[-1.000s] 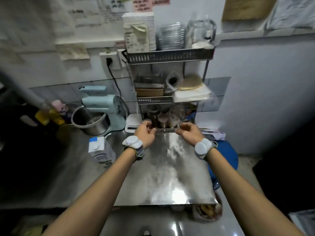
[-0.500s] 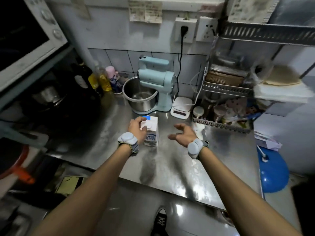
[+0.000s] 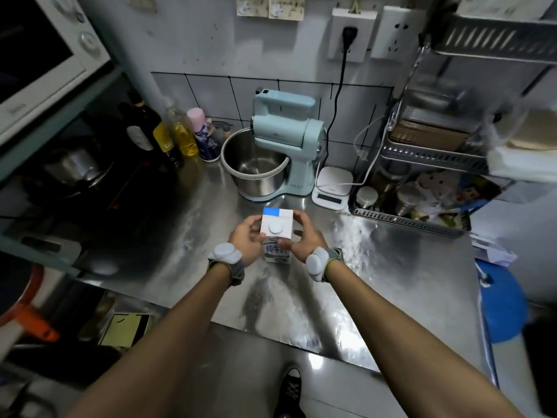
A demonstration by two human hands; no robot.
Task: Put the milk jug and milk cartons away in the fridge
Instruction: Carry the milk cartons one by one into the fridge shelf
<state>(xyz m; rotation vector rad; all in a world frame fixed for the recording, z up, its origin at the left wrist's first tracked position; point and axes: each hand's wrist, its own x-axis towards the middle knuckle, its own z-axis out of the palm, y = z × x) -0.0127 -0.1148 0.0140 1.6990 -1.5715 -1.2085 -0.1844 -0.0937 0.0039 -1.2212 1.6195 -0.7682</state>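
Clasping the milk carton (image 3: 276, 236) from both sides, the left hand (image 3: 244, 241) and right hand (image 3: 302, 240) are curling their fingers round its upper half, so each grip is holding the carton, not spread wide. The carton is standing upright mid-counter (image 3: 391, 267), just in front of the stand mixer (image 3: 284, 140) and the kitchen scale (image 3: 331, 188). Can't tell if the base is touching the steel or hovering just off it. The white screw cap (image 3: 275, 228) is sitting on top and looks closed. Judging by looks, it's a paperboard box, fairly heavy if full, with walls giving under a hard squeeze and a coated skin maybe slick. The flat side panels around mid-height are looking like the best hold, keeping it upright and pressing lightly. No fridge or jug is showing.
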